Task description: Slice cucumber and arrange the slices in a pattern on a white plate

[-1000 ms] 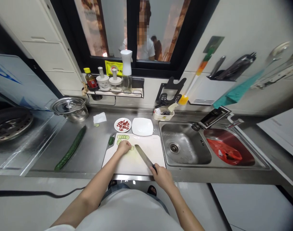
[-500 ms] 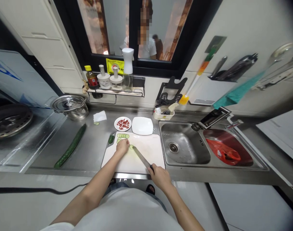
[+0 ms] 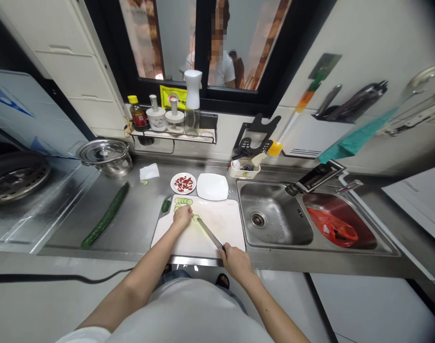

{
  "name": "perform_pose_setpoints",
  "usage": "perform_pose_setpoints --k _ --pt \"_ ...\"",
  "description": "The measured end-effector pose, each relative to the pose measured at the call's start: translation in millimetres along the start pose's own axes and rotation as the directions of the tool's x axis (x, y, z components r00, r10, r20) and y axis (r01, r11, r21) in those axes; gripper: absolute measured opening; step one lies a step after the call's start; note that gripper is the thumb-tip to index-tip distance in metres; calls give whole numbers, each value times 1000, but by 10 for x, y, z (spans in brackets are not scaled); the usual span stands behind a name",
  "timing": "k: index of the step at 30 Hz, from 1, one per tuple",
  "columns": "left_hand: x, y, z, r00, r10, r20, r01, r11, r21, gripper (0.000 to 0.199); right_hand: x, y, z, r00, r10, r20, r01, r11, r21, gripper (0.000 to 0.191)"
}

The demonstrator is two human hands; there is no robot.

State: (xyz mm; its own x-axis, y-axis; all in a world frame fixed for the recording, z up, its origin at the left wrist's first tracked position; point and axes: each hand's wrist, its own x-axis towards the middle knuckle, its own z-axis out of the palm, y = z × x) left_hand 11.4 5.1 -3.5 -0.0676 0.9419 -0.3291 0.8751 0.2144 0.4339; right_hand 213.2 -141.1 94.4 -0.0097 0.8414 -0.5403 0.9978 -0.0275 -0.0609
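Observation:
My right hand [image 3: 236, 261] is wrapped round the handle of a knife [image 3: 209, 232], whose blade points up and left over the white cutting board [image 3: 217, 219]. At the blade's tip lies a cucumber slice [image 3: 195, 217]. My left hand [image 3: 182, 216] is on the board beside that slice, fingers closed; what they hold, if anything, is hidden. Just beyond it several cucumber slices [image 3: 183, 201] lie in a row. A dark green cucumber piece [image 3: 165, 206] sits at the board's upper left corner.
Behind the board stand a plate of red pieces [image 3: 183, 183] and a white plate [image 3: 212, 186]. A whole cucumber [image 3: 106, 216] and a lidded pot [image 3: 108, 157] are at the left. The sink [image 3: 274, 214] lies right; a rack [image 3: 174, 136] hangs above the counter.
The view has shifted very slightly. Both hands, the knife and the slices look almost the same as before.

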Motion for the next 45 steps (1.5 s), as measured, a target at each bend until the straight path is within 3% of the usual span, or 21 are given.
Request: perform_pose_setpoints --k 8,20,45 --pt "3 1 -17 1000 2 6 -2 1000 -2 14 58 -14 42 999 -38 -21 38 999 15 35" --pt "21 3 -29 999 2 33 -2 1000 5 16 191 -45 -76 996 -85 -26 85 996 -2 35" --pt "51 -7 -17 1000 6 27 -6 1000 23 16 207 -32 -106 992 -118 -36 116 992 -53 36"
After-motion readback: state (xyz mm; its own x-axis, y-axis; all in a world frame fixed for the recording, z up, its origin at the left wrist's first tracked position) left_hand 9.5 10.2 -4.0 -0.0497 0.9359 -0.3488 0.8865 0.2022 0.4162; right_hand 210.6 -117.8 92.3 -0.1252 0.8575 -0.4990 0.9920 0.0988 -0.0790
